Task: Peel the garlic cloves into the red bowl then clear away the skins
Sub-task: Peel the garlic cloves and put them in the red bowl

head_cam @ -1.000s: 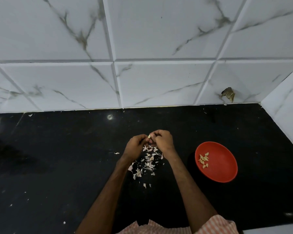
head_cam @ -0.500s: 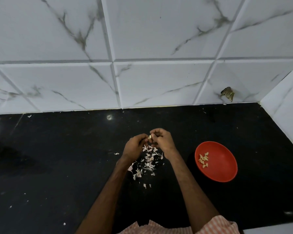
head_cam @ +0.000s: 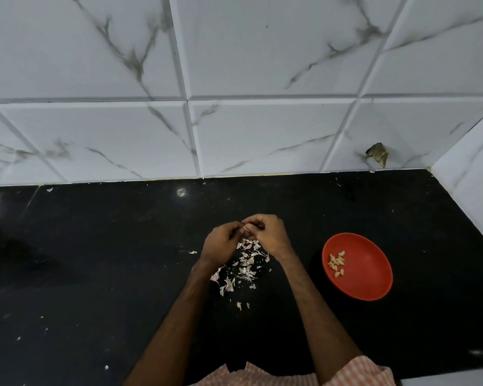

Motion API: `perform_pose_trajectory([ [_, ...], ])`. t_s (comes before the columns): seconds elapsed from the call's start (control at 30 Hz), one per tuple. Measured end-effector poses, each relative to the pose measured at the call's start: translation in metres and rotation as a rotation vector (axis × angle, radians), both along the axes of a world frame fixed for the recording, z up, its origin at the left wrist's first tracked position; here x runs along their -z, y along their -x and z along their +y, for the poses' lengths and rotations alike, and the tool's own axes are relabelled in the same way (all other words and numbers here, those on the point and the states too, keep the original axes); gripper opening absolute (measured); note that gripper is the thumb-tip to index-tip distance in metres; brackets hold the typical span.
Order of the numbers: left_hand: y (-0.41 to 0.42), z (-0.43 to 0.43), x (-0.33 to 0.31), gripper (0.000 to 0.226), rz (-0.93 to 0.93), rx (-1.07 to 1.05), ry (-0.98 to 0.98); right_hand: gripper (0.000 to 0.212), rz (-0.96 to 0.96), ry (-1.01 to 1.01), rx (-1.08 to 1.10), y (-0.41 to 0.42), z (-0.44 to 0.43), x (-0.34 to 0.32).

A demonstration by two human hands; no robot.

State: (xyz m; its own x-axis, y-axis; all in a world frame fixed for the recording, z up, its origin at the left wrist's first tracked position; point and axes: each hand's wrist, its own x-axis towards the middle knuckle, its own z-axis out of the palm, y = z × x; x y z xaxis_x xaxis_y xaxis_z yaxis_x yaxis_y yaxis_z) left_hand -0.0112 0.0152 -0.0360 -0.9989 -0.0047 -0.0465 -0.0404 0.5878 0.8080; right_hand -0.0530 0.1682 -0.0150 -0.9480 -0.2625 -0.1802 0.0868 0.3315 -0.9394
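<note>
My left hand (head_cam: 222,240) and my right hand (head_cam: 268,234) meet above the black counter (head_cam: 95,274), fingertips together. Between them they pinch one small pale garlic clove (head_cam: 246,228), mostly hidden by the fingers. Right below the hands lies a loose pile of whitish garlic skins (head_cam: 243,267). The red bowl (head_cam: 368,282) stands on the counter to the right of my right forearm, apart from it. Several peeled cloves (head_cam: 337,263) lie in the bowl's left part.
White marble-look wall tiles (head_cam: 262,121) rise behind the counter, and a side wall (head_cam: 474,185) closes it on the right. A brownish scrap (head_cam: 377,155) sticks to the back wall near the corner. Small skin flecks lie scattered on the counter's left and front.
Both hands stay together over the skin pile, shifting very slightly while working the clove. The bowl and the skins have not moved.
</note>
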Motion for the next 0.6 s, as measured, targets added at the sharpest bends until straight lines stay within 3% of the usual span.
perform_pose_trajectory([
  [0.37, -0.0003, -0.0008, -0.0008, 0.024, 0.015, -0.161, -0.229, 0.014, 0.06, 0.041, 0.021, 0.0002, 0.0027, 0.001],
  [0.6, 0.0006, -0.0026, 0.0041, 0.027, -0.026, -0.175, -0.196, 0.008, 0.07, 0.047, 0.082, 0.0009, 0.002, 0.0001],
])
